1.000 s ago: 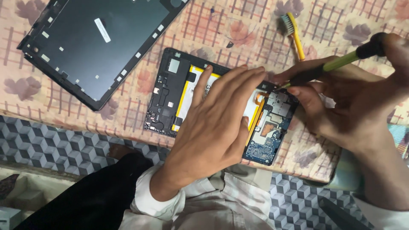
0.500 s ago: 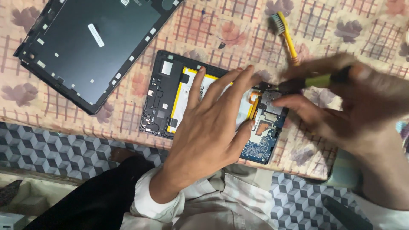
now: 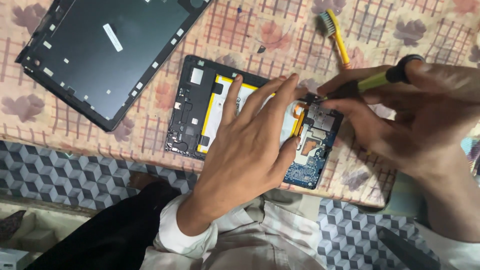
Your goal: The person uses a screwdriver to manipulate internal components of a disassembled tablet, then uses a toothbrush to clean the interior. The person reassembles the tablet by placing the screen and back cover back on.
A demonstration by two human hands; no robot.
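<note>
The opened black tablet body with white-and-yellow battery and blue circuit board (image 3: 200, 115) lies flat near the front edge of the counter (image 3: 150, 135), which is covered by a pink floral checked cloth. The left hand (image 3: 250, 145) rests palm-down on the tablet with its fingers (image 3: 272, 97) spread flat, gripping nothing; it hides most of the battery and the middle of the device. The right hand (image 3: 405, 120) has its fingers closed around a yellow-green screwdriver with a black cap (image 3: 385, 77), whose tip meets the upper edge of the circuit board; the exact contact point is hidden between the fingertips of both hands.

A detached black rectangular tablet back panel (image 3: 110, 50) lies toward the rear left corner, its upper part cut off by the frame. A yellow toothbrush with pale bristles (image 3: 335, 35) lies near the rear edge. Below the front edge of the counter, a grey-and-white geometric patterned floor (image 3: 75, 182) is visible.
</note>
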